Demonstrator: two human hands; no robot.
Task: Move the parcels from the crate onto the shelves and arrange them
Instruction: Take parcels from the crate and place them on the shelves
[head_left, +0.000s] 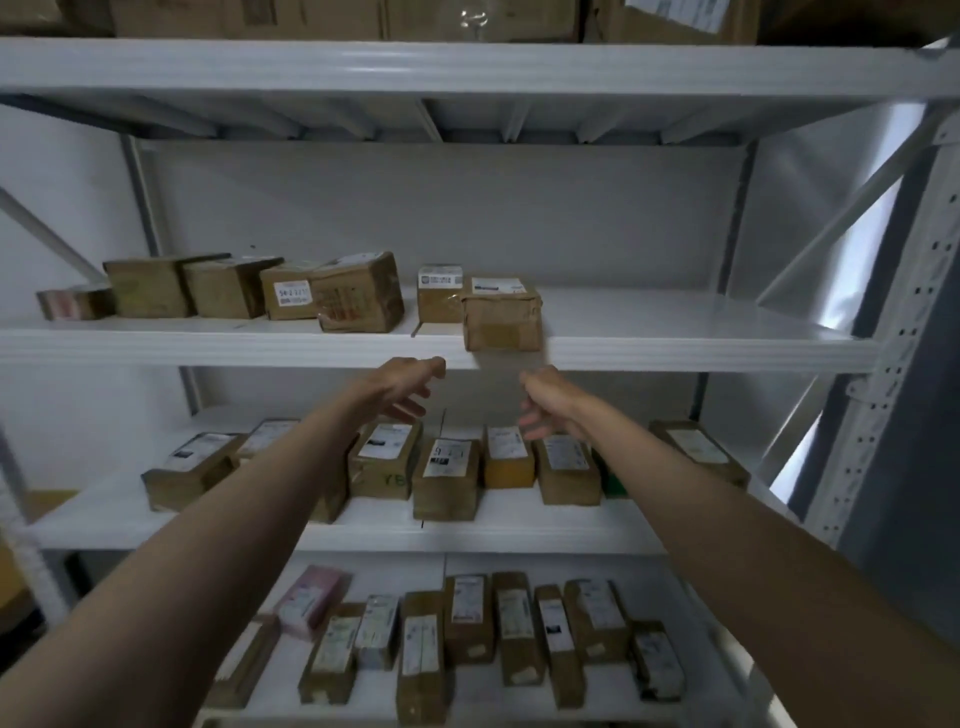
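Note:
A brown cardboard parcel (501, 319) with a white label sits at the front edge of the upper white shelf (675, 351), slightly overhanging it. My left hand (402, 387) and my right hand (545, 400) hang just below that edge, on either side of the parcel, fingers apart and holding nothing. A row of several brown parcels (358, 293) stands to the left on the same shelf. The crate is out of view.
The middle shelf (467, 535) carries several labelled parcels, and the lower shelf (691, 686) holds several more, one of them pink (311, 597). Large cartons (260, 18) sit on top. The rack's perforated upright (893, 389) is at the right.

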